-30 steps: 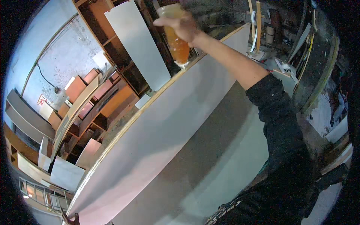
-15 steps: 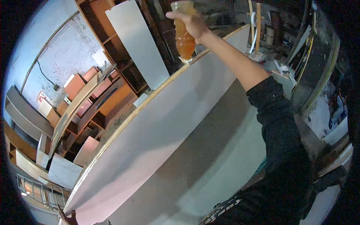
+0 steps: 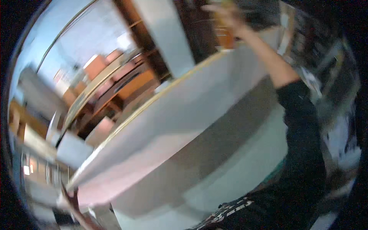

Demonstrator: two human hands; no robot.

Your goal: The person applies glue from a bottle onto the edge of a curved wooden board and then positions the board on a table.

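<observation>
A long pale board [image 3: 191, 101] stands on its long edge, running from lower left to upper right, with its light wooden edge facing up. My right hand [image 3: 232, 21] is wrapped round a clear plastic bottle [image 3: 225, 38] of amber liquid, held upside down over the far part of that edge. Where the bottle's mouth meets the wood, blur hides the detail. At the board's near left end, my left hand [image 3: 72, 197] grips its corner, partly smeared by motion. Whitish streaks show along the near stretch of the edge.
A grey-green flat panel [image 3: 237, 153] lies below the board, partly in shadow. Beyond the board are a wooden shelf unit [image 3: 132, 86] with stacked offcuts and a tall leaning white panel [image 3: 165, 34]. A metal frame [image 3: 48, 170] is at the far left.
The view has shifted, so the scene sits further right, and it is blurred. My right hand with the bottle has moved a little farther along the edge. More of my left forearm shows.
</observation>
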